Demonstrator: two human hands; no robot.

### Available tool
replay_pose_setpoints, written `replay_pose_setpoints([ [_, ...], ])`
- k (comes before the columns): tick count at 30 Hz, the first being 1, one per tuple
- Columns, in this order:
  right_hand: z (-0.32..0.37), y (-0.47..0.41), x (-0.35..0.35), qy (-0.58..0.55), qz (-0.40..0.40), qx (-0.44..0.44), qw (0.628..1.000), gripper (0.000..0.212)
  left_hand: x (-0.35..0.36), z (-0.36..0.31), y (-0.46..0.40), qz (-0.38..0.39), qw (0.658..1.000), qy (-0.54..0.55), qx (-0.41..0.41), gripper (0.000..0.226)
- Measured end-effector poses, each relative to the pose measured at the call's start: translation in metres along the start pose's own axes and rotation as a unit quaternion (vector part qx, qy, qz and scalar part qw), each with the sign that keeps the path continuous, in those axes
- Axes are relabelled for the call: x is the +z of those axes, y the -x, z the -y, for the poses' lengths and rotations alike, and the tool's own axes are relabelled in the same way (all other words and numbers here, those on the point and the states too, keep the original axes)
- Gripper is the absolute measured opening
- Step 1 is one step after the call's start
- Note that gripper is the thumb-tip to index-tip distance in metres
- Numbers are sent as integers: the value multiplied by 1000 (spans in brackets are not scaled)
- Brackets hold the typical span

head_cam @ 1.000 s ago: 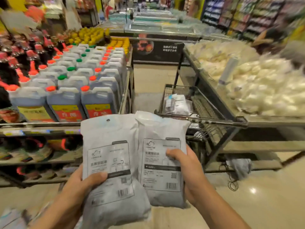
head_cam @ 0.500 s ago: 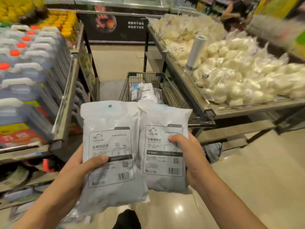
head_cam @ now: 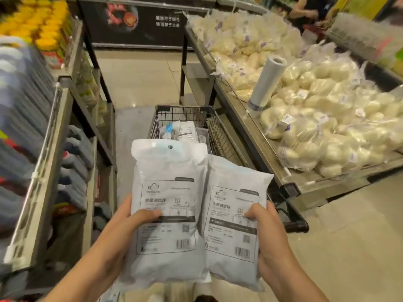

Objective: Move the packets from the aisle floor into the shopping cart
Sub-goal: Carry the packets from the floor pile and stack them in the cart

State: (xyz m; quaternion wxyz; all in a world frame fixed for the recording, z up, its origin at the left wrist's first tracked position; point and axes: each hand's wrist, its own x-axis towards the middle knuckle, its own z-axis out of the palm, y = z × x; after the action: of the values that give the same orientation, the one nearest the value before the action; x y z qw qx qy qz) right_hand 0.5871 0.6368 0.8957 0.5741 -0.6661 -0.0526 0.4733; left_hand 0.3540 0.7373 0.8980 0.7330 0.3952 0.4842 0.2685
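Two white packets with printed labels are held side by side in front of me. My left hand (head_cam: 128, 223) grips the left packet (head_cam: 168, 184) with its thumb across the label. My right hand (head_cam: 269, 232) grips the right packet (head_cam: 234, 236) the same way. Straight ahead and below stands the black wire shopping cart (head_cam: 209, 125). Several more packets (head_cam: 182, 131) lie inside it. The held packets hide the near part of the cart's basket.
A shelf rack (head_cam: 43, 136) of blue jugs lines the left side. A metal display table (head_cam: 268, 149) heaped with bagged white buns runs along the right, with a plastic bag roll (head_cam: 266, 83) on it. A person (head_cam: 305, 12) stands far right. Tiled floor (head_cam: 141, 75) lies beyond the cart.
I have come closer to the cart, which now sits directly ahead. The two packets stay gripped in both hands and have swung right, over the cart's near end.
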Motion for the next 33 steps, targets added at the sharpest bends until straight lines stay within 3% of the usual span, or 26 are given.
replay_pose_setpoints([
  [7, 45, -106, 19, 43, 20, 21, 999, 31, 32, -28, -88, -32, 999, 6, -31, 47],
  [16, 74, -228, 26, 126, 2, 7, 992, 24, 66, -18, -193, -141, 988, -6, -67, 36],
  [23, 34, -322, 40, 194, -45, 28, 980, 17, 58, 21, -290, -134, 984, -50, -107, 38],
  [33, -73, -455, 56, 269, -108, 65, 955, 17, 43, 129, -421, -137, 975, -71, -158, 39],
])
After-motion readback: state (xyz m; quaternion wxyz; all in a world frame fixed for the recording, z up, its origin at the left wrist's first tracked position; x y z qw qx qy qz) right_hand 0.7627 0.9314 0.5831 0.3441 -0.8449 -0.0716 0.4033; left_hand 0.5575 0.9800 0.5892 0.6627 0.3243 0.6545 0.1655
